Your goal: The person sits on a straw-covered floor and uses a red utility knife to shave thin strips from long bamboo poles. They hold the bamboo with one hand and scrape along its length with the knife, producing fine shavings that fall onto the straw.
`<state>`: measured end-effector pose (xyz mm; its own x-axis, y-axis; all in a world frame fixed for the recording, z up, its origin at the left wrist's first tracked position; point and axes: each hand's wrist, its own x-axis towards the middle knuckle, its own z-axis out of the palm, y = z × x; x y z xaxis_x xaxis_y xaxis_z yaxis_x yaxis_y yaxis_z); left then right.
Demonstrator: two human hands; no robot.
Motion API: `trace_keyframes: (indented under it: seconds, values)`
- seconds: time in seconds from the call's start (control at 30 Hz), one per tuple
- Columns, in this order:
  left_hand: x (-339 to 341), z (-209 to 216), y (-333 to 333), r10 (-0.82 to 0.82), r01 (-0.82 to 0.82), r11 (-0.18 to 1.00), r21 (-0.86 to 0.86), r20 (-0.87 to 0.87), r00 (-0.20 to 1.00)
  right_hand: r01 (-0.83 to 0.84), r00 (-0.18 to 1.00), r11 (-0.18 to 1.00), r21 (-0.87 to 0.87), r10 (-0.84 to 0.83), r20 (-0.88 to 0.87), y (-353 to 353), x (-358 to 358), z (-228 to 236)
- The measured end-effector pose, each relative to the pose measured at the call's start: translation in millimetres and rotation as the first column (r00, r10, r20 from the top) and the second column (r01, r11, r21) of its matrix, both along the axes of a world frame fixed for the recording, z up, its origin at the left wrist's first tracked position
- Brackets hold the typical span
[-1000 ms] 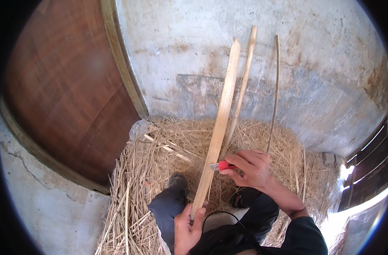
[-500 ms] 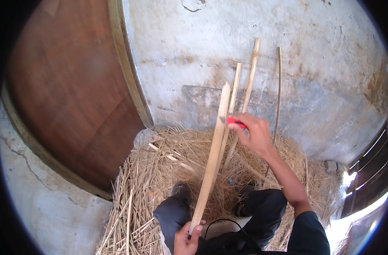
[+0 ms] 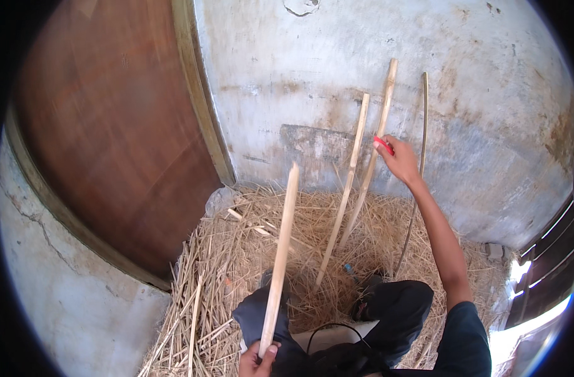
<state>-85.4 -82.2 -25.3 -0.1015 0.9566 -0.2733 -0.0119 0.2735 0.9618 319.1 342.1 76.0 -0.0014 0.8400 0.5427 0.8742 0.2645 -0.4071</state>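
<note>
My left hand point(image 3: 258, 362) is closed around the lower end of a pale bamboo strip point(image 3: 282, 251), which stands up before me with its top end pointed. Off to the right, my right hand point(image 3: 400, 160) grips a red-handled knife point(image 3: 383, 146), raised away from the strip. Its blade cannot be made out now. Behind the knife, a longer pale pole point(image 3: 388, 88) leans on the wall. A thinner strip point(image 3: 353, 163) leans to its left, and a slim dark-edged stick point(image 3: 425, 119) to its right.
Straw-like shavings point(image 3: 306, 220) cover the floor, with a denser pile of split strips point(image 3: 186, 314) on the left. A stained wall point(image 3: 262, 75) rises ahead, beside a brown door point(image 3: 111, 125). My knees point(image 3: 400, 308) are below. A slatted panel point(image 3: 551, 251) stands at right.
The knife has left the strip, my right hand moving up and to the right. My left hand has shifted the strip leftward and lower.
</note>
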Motion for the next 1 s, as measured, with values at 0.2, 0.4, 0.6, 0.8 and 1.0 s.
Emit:
trace_keyframes:
  seconds: [0.2, 0.4, 0.6, 0.8, 1.0]
  values:
    - [15, 15, 50, -0.082, 0.08, 0.996, 0.042, 0.043, 0.996, -0.422, 0.828, 0.893, -0.157, 0.309, -0.469, -108, -59, -23]
    - [43, 24, 89, -0.322, 0.321, 0.946, 0.043, 0.212, 0.923, -0.692, 0.54, 0.699, -0.182, 0.334, -0.772, -199, -88, -11]
    - [68, 31, 105, -0.531, 0.524, 0.846, 0.1, 0.248, 0.81, -0.673, 0.419, 0.735, -0.086, 0.283, -0.863, -213, -83, -20]
    - [83, 40, 109, -0.55, 0.532, 0.835, 0.141, 0.209, 0.809, -0.663, 0.361, 0.748, -0.005, 0.314, -0.878, -214, -77, -21]
    - [83, 36, 114, -0.578, 0.566, 0.815, 0.121, 0.229, 0.783, -0.658, 0.37, 0.752, -0.019, 0.301, -0.879, -211, -71, -24]
